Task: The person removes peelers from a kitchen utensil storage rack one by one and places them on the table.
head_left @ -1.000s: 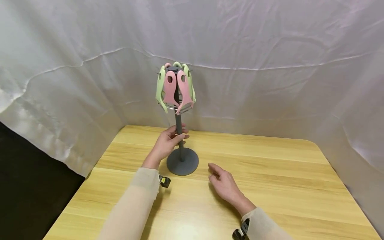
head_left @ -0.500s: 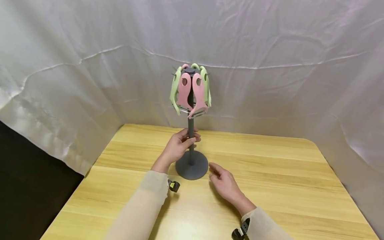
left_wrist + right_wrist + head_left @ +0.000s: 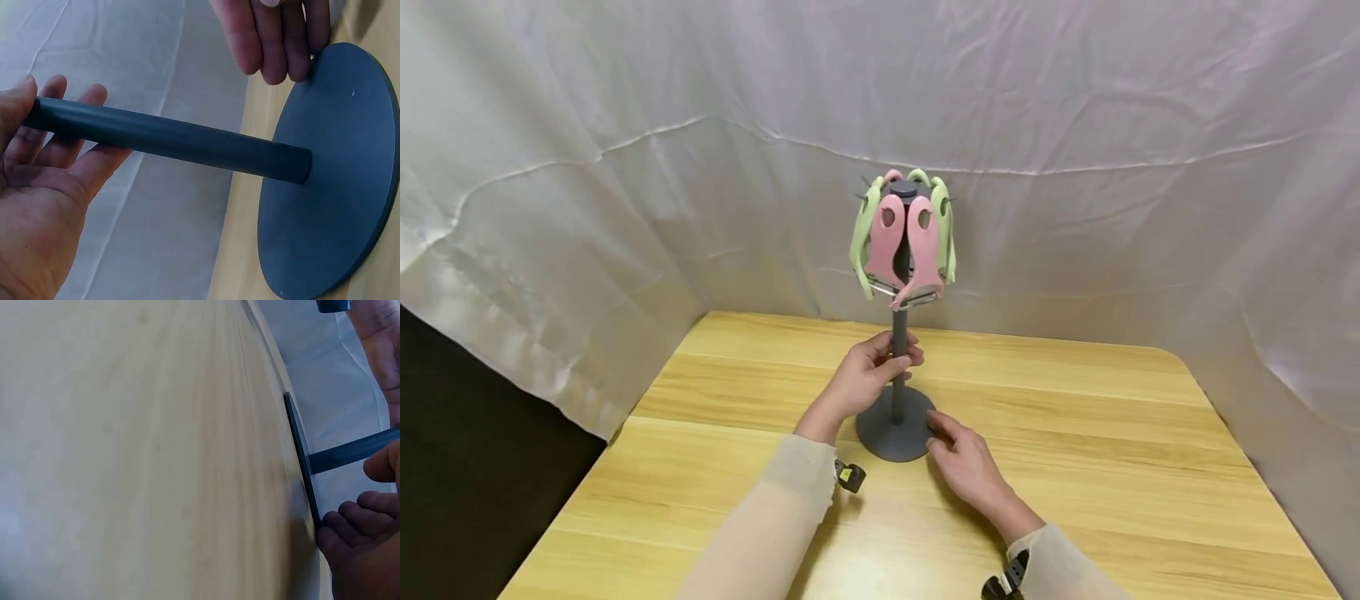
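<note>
Grey peeler rack [image 3: 898,396], upright on the wooden table [image 3: 1112,467]: left hand [image 3: 861,379] curled round the post [image 3: 187,140], right hand [image 3: 966,462] touching the base [image 3: 887,440] with extended fingers. Likely rigid but top-heavy with hanging peelers [image 3: 886,247]; best held by the post.

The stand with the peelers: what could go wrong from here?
The left hand grips the pole below the peelers; a sudden push might tip the stand. The peelers hang by their handles; a jolt might shake one off. The right hand is at the rim of the base, so fingers might get pinched.
</note>
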Available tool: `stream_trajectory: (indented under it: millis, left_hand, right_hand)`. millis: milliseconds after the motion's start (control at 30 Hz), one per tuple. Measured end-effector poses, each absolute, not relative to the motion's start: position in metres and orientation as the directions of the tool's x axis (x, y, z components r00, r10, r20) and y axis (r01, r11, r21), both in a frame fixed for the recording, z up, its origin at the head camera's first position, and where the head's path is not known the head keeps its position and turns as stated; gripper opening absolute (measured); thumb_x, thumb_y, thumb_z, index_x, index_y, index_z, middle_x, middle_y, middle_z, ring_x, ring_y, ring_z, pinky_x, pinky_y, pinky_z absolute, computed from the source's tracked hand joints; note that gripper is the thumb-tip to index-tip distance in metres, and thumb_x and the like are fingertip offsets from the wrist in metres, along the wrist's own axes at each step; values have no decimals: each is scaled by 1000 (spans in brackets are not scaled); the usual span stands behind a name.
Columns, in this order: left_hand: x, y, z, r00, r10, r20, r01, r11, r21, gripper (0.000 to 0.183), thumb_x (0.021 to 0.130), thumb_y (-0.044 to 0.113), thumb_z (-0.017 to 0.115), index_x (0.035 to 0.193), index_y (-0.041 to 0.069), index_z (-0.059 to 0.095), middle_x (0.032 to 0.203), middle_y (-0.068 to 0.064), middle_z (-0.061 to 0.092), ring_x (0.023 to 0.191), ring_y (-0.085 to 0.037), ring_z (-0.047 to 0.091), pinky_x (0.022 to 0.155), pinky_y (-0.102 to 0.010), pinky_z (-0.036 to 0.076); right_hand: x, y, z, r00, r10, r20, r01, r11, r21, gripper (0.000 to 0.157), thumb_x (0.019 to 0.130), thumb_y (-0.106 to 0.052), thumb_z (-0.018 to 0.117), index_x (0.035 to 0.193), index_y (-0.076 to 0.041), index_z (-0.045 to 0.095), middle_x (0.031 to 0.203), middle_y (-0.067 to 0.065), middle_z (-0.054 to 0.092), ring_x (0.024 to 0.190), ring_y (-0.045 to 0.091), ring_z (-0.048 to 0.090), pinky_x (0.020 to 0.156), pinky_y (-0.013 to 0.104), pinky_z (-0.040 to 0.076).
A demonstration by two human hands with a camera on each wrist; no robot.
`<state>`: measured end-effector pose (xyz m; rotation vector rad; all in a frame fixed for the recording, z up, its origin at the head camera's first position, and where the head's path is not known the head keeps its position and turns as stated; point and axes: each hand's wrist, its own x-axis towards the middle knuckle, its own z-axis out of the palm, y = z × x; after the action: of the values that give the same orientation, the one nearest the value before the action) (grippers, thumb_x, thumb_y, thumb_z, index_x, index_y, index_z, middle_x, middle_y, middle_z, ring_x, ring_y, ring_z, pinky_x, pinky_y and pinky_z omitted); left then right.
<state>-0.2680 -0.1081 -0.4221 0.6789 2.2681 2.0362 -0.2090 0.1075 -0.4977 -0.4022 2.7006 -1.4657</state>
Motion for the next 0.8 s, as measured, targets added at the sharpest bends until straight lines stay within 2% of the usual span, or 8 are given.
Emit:
stream_trajectory:
  millis: [200, 400, 800]
  left_hand:
    - [-267, -108, -421, -908, 336, 252, 284, 49, 958, 27, 108, 12, 61, 133, 1, 64, 126, -18, 73, 121, -36, 70, 97, -42, 61]
    - [-268, -105, -422, -909, 336, 246, 281, 57, 958, 28, 108, 14, 62, 133, 2, 64, 126, -16, 74, 120, -29, 72, 98, -41, 61]
    - [-272, -98, -419, -863, 449, 231, 284, 55, 957, 28, 110, 12, 57, 137, 6, 62, 138, -19, 69, 130, -26, 67, 103, -43, 58]
  right_hand:
    - [-211, 106, -498, -970, -236, 67, -188, 538, -822, 45, 104, -12, 60, 148, -6, 60, 145, 12, 66, 134, 32, 63, 111, 52, 50]
    - [-214, 109, -498, -970, -235, 58, -181, 541, -821, 45, 105, -13, 59, 149, -5, 59, 146, 13, 65, 135, 33, 62, 111, 53, 50]
    - [-215, 121, -498, -978, -206, 43, -150, 541, -827, 45, 107, -14, 58, 150, -4, 57, 147, 14, 64, 138, 35, 59, 112, 55, 48]
